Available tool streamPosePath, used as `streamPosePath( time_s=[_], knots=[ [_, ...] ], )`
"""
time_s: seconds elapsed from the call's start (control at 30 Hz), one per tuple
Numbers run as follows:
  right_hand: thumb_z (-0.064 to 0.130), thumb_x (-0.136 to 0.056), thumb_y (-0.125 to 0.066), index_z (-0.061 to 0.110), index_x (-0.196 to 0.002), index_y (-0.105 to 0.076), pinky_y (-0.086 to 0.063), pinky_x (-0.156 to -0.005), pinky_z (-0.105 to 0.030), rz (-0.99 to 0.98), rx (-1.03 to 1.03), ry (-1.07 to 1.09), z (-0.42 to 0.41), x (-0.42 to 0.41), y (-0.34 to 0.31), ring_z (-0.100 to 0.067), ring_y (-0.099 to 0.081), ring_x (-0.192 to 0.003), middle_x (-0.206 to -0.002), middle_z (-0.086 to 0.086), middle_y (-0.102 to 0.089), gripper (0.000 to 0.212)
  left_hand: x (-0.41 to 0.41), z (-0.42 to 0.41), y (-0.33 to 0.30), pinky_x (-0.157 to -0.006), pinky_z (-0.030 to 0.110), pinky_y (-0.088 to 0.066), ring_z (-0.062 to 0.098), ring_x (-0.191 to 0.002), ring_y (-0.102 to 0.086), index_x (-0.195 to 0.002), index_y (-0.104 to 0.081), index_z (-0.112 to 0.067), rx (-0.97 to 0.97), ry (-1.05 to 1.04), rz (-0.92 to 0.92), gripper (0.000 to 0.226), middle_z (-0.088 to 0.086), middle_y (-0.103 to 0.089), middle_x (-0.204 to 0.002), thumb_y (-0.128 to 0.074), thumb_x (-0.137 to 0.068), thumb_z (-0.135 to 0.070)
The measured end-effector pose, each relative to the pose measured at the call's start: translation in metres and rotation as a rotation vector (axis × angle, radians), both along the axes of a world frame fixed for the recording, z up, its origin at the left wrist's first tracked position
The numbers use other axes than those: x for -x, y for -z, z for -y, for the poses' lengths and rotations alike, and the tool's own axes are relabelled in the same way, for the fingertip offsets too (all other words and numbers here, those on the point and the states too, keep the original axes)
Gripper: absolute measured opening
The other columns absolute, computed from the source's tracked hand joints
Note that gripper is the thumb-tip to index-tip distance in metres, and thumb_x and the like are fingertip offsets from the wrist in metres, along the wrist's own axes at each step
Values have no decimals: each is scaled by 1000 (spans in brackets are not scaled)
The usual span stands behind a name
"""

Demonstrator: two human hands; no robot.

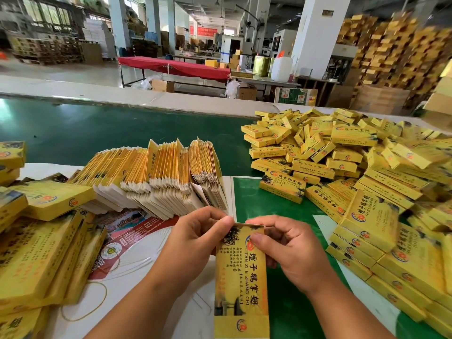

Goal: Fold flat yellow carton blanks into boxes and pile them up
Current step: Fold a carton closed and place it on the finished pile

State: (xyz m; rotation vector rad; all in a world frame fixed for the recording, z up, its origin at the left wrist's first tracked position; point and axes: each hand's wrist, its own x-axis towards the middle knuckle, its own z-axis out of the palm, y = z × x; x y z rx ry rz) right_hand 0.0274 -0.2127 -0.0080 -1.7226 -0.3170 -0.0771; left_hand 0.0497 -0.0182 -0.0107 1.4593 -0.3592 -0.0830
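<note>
- White square pillar [318, 33] rises at the right of a factory hall.
- Long table with a red cloth [176, 67] stands mid-floor.
- Windows [46, 13] line the far left wall.
- Pale concrete floor [73, 72], daylit.
- White jerrycan [281, 68] on a far table.

two hands [195, 243], one box [241, 285] in them, way too many boxes right [354, 167] and blanks [159, 177] ahead to count
</note>
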Motion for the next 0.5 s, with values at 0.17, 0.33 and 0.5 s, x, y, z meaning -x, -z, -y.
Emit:
streamPosePath(
  time_s=[0.17, 0.33, 0.5],
  knots=[
    [40, -88, -63, 20, -101, -75, -51, -52, -17, -24, 11, -6, 0, 0, 1, -12, -71, -65, -78, -6, -76, 27, 0, 1, -1, -63, 19, -54, 16, -73, -70, -83, -70, -13, -23, 10, -9, 24, 7, -72, -77, -66, -75, -35],
    [36, -89, -65, 22, -95, -78, -46, -51, -12, 9, 60, 43, -1, -2, 1, -1, -63, -59, -73, -1, -74, 19, 1, 0, 0, -64, 20, -55, 19, -78, -72, -92, -69, -14, -23, 1, -33, 22, 10, -72, -80, -68, -75, -29],
    [13, -91, -69, 19, -91, -76, -45, -53, -10, -4, 83, 31, -2, -2, 1, -2, -64, -59, -74, -1, -75, 10, 5, 1, 0, -66, 28, -59, 24, -83, -73, -102, -63, -14, -61, -14, -71, 17, 10, -74, -88, -64, -86, -10]
  ],
)
